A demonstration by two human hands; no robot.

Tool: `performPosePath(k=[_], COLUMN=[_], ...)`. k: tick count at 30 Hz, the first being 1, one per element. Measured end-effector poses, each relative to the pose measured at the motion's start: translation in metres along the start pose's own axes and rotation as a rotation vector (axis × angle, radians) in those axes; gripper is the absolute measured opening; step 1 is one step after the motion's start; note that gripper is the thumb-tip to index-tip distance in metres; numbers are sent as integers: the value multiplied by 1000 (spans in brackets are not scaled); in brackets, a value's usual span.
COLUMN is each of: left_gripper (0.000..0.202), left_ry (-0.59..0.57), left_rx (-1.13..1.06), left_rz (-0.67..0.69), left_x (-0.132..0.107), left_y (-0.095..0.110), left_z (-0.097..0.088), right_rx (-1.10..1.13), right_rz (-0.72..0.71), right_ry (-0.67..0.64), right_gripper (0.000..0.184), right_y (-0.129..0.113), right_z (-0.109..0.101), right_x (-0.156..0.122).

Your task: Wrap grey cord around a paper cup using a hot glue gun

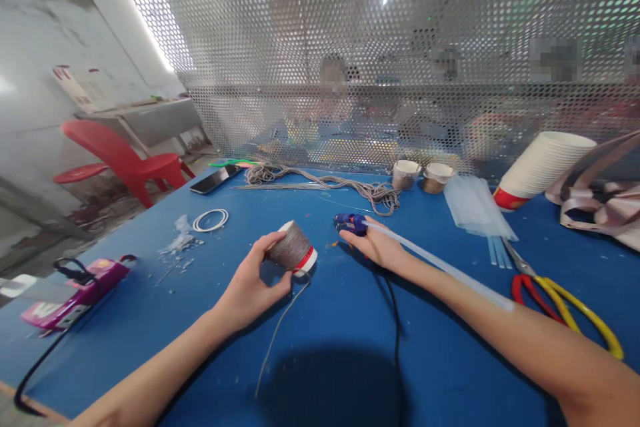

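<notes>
My left hand (253,280) grips a paper cup wrapped in grey cord (293,250), held on its side just above the blue table (325,347). A loose end of the cord (277,330) trails from the cup toward me. My right hand (377,247) is closed on a blue hot glue gun (350,221) lying on the table, with a long clear glue stick (440,265) sticking out of its back along my forearm. The gun's black cable (396,320) runs toward me.
A bundle of grey cord (325,181), two small wrapped cups (420,175), a stack of white cups (537,167), clear bags (475,207), scissors (555,293), a phone (215,180), a white ring (211,219), a pink device (75,293). People sit behind the perforated screen (350,67). A red chair (125,160) stands left.
</notes>
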State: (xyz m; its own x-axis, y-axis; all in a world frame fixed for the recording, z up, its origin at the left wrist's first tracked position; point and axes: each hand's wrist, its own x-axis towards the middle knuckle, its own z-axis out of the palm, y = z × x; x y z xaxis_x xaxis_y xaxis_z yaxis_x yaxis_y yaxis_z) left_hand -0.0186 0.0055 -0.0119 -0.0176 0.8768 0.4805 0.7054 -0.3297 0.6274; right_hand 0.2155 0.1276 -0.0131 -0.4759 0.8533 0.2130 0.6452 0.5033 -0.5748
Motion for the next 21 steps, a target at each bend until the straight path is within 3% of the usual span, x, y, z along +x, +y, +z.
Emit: performPosePath(k=[3, 6, 8, 12, 17, 21], left_gripper=[54, 53, 53, 55, 55, 50], left_ry=[-14, -20, -21, -24, -44, -9], left_rx=[9, 8, 3, -17, 9, 86], left_rz=[6, -14, -46, -95, -11, 173], left_x=[-1, 0, 1, 4, 10, 14], left_y=[2, 4, 6, 13, 36, 51], left_z=[1, 0, -1, -1, 6, 12], right_rx=[-57, -88, -102, -8, 510, 1096], right_rz=[107, 68, 33, 118, 183, 384], right_ry=[-27, -43, -13, 58, -113, -108], right_gripper=[29, 28, 28, 25, 15, 45], right_y=[-1, 3, 9, 9, -30, -64], right_z=[-1, -6, -13, -30, -32, -10], right_x=[0, -8, -20, -58, -89, -80])
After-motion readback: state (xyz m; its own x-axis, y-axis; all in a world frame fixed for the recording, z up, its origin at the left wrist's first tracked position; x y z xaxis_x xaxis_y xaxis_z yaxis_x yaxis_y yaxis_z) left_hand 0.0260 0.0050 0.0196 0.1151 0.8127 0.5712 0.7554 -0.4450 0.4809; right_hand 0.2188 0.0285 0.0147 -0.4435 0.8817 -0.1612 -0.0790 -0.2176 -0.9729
